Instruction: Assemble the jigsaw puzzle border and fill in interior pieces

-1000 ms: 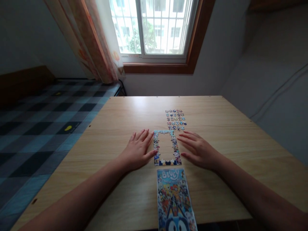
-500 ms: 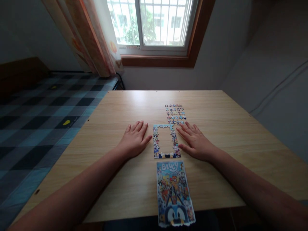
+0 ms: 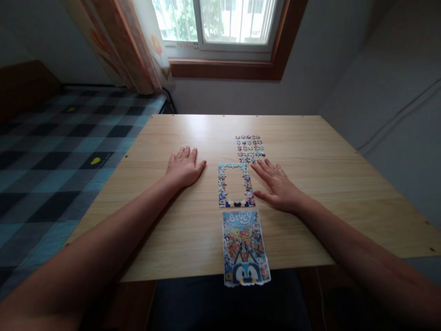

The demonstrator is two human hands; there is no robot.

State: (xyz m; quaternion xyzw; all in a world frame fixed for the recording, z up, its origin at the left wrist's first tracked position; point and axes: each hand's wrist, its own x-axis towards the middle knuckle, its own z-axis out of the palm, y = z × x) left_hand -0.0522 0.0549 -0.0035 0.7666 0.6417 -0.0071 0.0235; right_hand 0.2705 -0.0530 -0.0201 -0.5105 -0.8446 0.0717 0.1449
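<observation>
An assembled rectangular jigsaw puzzle border (image 3: 222, 186) lies on the wooden table, with bare wood showing inside it. My left hand (image 3: 184, 166) rests flat to the left of the border, apart from it, fingers spread and holding nothing. On the other side, my right hand (image 3: 275, 186) is open close to the border's right edge, its thumb and fingertips near or touching it. Loose puzzle pieces (image 3: 250, 148) lie in rows just beyond the border. Nearer to me is a picture sheet (image 3: 245, 248) lettered "BLUEY", its torn lower edge sticking out past the table's front edge.
The light wooden table (image 3: 172, 248) reaches toward a barred window (image 3: 234, 23). A bed with a checked cover (image 3: 44, 161) stands along the left, below a patterned curtain (image 3: 120, 41). A cable (image 3: 399, 112) runs along the right wall.
My left hand has moved left, away from the puzzle border. The right hand stays beside the border with its fingers slightly raised or shifted. The head view has tilted down.
</observation>
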